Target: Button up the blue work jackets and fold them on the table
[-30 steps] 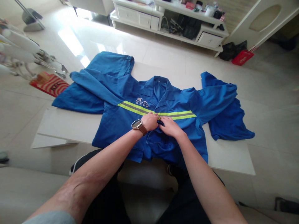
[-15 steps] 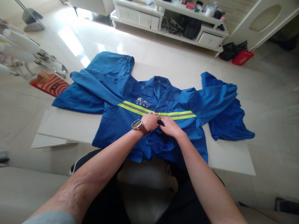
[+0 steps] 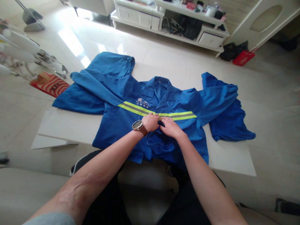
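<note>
A blue work jacket (image 3: 126,128) lies front side up across a white table (image 3: 70,123), its collar pointing away from me and its sleeves out to both sides. A yellow-green and grey reflective stripe (image 3: 178,116) crosses the chest, with white lettering above it. At the front opening, just below the stripe, my left hand (image 3: 151,122) is closed on the jacket's front edge. My right hand (image 3: 171,126) pinches the cloth right beside it. The fingertips nearly meet, and whatever small part lies between them is hidden. Below my hands the cloth is bunched.
A red paper bag (image 3: 50,86) and white rod-like fittings (image 3: 21,40) stand at the left. Beyond the table, a white cabinet (image 3: 140,18) holds assorted items. A red bag (image 3: 243,57) and a black bag (image 3: 231,51) sit on the floor at its right end.
</note>
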`<state>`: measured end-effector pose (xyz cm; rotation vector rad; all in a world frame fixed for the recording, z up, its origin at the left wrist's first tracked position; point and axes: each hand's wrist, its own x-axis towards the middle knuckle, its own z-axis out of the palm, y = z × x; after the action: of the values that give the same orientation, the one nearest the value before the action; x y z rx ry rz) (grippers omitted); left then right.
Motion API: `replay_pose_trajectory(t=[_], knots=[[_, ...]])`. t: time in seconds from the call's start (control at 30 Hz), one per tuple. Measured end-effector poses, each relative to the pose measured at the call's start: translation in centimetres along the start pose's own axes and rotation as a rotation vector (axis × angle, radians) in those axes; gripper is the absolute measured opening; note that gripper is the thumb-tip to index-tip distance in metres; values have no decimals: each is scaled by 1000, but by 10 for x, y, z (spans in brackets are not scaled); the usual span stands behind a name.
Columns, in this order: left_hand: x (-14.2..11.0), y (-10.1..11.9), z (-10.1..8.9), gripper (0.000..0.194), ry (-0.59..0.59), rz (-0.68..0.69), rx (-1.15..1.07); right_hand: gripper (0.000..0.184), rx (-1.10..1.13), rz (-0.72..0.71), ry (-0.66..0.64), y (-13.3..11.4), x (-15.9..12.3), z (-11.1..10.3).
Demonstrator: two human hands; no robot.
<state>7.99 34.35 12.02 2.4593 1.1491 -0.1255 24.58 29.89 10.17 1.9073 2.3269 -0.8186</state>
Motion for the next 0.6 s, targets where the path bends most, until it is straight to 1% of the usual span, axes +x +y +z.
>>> replay_pose_trajectory(t=[0.37,0.43,0.5,0.6], knots=[[-1,0,0,43,-8,-21,7,48,7,6,-3,-3,-3,-1],[-1,0,1,43,-3,-25,15,48,6,19,-4,-5,-10,-4],[-2,-1,4,45,4,-23,23,46,-8,49,22,-6,-21,-9],[-1,-1,8,52,10,-1,20,37,-54,129,123,-2,-45,-18]])
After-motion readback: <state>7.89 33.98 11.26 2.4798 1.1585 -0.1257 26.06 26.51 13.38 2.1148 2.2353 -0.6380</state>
